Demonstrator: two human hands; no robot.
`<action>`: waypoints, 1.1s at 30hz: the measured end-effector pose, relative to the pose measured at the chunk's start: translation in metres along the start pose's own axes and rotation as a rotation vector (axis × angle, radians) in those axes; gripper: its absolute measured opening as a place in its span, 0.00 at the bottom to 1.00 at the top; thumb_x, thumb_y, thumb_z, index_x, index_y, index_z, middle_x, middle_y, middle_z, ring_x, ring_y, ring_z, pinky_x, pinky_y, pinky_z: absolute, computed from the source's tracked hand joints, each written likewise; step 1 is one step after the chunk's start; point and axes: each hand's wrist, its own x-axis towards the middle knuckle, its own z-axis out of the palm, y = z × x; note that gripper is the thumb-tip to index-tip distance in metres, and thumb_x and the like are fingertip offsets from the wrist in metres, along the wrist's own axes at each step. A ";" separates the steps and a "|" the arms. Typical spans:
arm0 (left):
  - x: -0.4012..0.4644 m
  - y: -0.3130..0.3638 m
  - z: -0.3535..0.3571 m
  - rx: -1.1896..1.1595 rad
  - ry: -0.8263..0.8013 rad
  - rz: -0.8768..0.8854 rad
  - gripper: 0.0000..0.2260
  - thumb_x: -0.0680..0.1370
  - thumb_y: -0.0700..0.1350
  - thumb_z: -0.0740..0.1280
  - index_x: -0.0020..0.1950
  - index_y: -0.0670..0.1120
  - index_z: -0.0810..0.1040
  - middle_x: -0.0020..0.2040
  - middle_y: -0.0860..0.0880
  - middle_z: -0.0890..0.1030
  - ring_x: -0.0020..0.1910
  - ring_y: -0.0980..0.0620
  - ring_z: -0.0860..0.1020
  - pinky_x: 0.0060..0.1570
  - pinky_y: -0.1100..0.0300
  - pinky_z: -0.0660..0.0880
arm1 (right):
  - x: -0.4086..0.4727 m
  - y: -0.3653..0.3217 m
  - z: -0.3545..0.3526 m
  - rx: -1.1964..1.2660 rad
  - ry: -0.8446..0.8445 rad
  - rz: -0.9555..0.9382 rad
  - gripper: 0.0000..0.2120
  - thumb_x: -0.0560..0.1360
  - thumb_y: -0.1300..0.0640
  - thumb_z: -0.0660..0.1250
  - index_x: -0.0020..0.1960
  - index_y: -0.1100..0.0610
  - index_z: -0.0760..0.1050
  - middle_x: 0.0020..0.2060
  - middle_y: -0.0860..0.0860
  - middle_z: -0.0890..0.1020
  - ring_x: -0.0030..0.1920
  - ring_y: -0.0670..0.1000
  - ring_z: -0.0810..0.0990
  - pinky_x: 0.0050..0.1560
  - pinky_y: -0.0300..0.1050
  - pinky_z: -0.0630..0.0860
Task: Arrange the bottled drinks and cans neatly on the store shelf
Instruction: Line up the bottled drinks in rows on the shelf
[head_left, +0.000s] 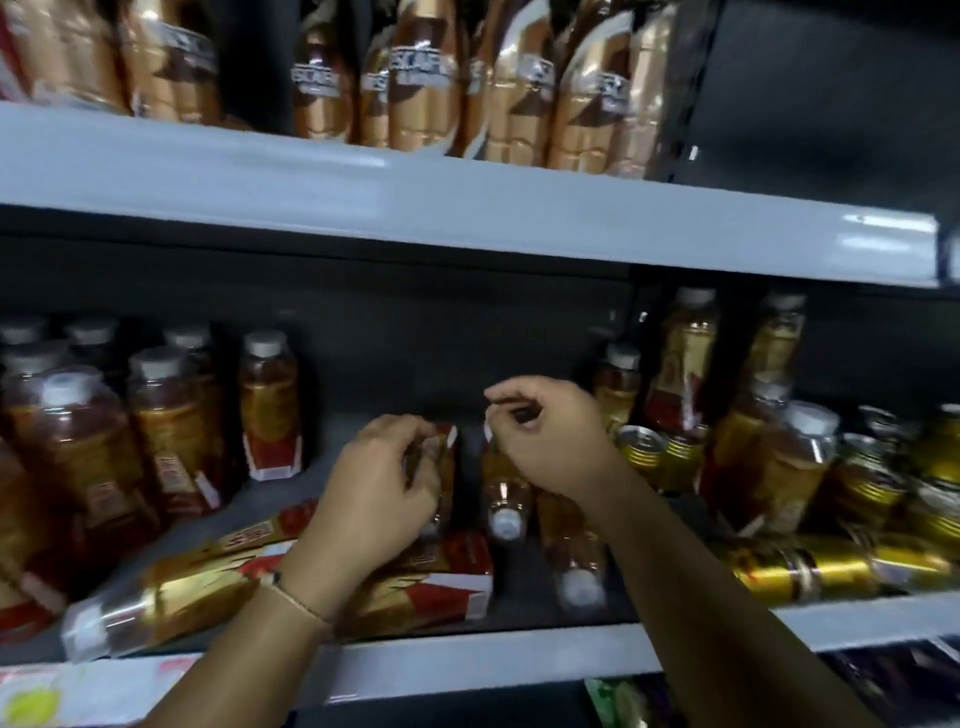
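Observation:
Two amber drink bottles lie side by side in the middle of the shelf (467, 662), white caps toward me. My left hand (376, 491) curls its fingers round the far end of the left bottle (445, 470). The far end of the right bottle (506, 501) is gripped by my right hand (548, 441). A third bottle (576, 566) lies just right of them under my right forearm. More bottles with red and gold labels (208, 577) lie flat at the front left, partly under my left wrist.
Upright amber bottles (156, 415) stand in rows at the left, others (779, 457) at the right. Gold cans (644, 447) stand behind my right hand and several lie tipped (810, 566) at the front right. The upper shelf (467, 208) carries brown bottles (421, 78).

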 end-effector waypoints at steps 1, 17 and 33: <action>0.002 0.009 0.013 -0.011 -0.030 0.004 0.11 0.73 0.36 0.69 0.55 0.43 0.81 0.51 0.47 0.81 0.50 0.47 0.79 0.54 0.60 0.73 | -0.004 0.010 -0.012 -0.009 0.016 0.018 0.08 0.76 0.58 0.71 0.55 0.51 0.83 0.45 0.39 0.82 0.46 0.34 0.80 0.46 0.24 0.73; 0.042 0.137 0.176 -0.091 -0.325 0.168 0.16 0.76 0.46 0.68 0.63 0.53 0.75 0.55 0.56 0.76 0.53 0.59 0.74 0.47 0.77 0.66 | -0.044 0.116 -0.188 -0.153 0.503 0.023 0.11 0.77 0.60 0.68 0.59 0.58 0.82 0.48 0.51 0.84 0.49 0.52 0.83 0.49 0.52 0.82; 0.059 0.200 0.286 -0.212 -0.538 0.081 0.23 0.72 0.48 0.73 0.65 0.51 0.72 0.56 0.56 0.78 0.55 0.56 0.76 0.43 0.74 0.67 | -0.064 0.181 -0.233 -0.211 0.459 0.249 0.14 0.79 0.53 0.67 0.63 0.54 0.78 0.54 0.47 0.83 0.56 0.47 0.80 0.58 0.46 0.78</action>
